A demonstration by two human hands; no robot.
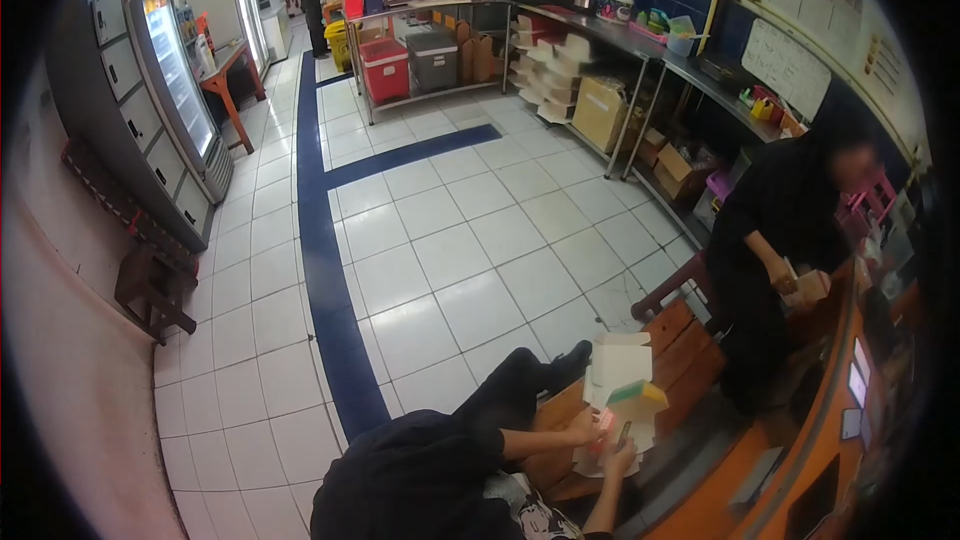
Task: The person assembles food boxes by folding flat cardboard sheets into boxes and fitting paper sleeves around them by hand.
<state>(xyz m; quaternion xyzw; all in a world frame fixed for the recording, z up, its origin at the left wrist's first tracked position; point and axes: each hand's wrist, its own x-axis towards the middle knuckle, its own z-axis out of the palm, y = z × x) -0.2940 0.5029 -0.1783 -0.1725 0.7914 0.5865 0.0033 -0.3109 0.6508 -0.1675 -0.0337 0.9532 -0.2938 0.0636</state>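
An open white cardboard box (618, 365) with its flaps up stands on a wooden bench (682, 340). A smaller green, yellow and white carton (638, 397) sits at the box, in front of my hands. My left hand (584, 427) is closed at a red-and-white printed piece (604, 422) by the box's near edge. Close beside it, my right hand (619, 460) has its fingers wrapped round a slim dark object (625, 434), too small to name. Both forearms reach in from the bottom of the head view, from black sleeves.
Across the bench a co-worker in black (765, 230) holds a small box (806, 288). An orange-edged table (800, 460) with phones curves along the right. Stacked white boxes (545, 75) fill a shelf at the back. Another person (311, 0) stands far off. Lockers (140, 110) line the left.
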